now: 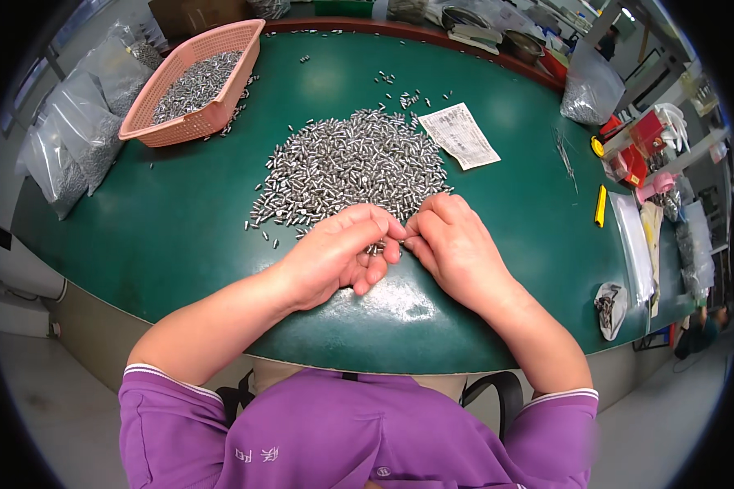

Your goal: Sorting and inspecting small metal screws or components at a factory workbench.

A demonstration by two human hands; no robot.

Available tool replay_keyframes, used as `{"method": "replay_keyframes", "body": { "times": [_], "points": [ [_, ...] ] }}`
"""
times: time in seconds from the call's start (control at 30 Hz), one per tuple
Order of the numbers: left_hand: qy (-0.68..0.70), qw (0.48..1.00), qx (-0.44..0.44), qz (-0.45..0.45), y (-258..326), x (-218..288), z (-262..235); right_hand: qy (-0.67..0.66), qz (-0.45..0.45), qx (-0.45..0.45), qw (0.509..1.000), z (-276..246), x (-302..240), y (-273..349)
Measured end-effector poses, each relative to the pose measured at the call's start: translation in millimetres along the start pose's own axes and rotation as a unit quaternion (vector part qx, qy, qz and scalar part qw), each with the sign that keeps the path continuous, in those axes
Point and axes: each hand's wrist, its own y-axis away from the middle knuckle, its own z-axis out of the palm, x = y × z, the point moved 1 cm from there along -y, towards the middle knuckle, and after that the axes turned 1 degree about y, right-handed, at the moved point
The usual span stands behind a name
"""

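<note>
A wide pile of small shiny metal pins [355, 163] lies in the middle of the green table [204, 236]. At its near edge my two hands meet. My left hand [347, 248] is curled palm up, with several of the metal pins cupped in its fingers. Touching its fingertips, my right hand [453, 244] pinches with thumb and forefinger. What sits in that pinch is mostly hidden and too small to name.
A pink basket [220, 114] of metal pins stands far left, beside clear bags [81, 122] of parts. A paper slip [461, 137] lies right of the pile. Tweezers [564, 159], a yellow cutter [600, 205] and a small bag of dark parts [609, 310] are farther right.
</note>
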Motion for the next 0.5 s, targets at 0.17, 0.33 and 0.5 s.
{"method": "replay_keyframes", "body": {
  "times": [0.17, 0.33, 0.5],
  "points": [
    [-0.043, 0.999, 0.019, 0.001, 0, 0, 1, -0.04, -0.011, 0.048, 0.998, -11, -1, -2],
    [-0.073, 0.997, -0.018, 0.003, 1, -4, 1, -0.063, -0.062, 0.044, 0.995, -13, -7, -3],
    [-0.033, 0.999, -0.01, -0.014, 0, -3, 0, -0.059, -0.014, 0.062, 0.996, -8, 0, -3]
  ]
}}
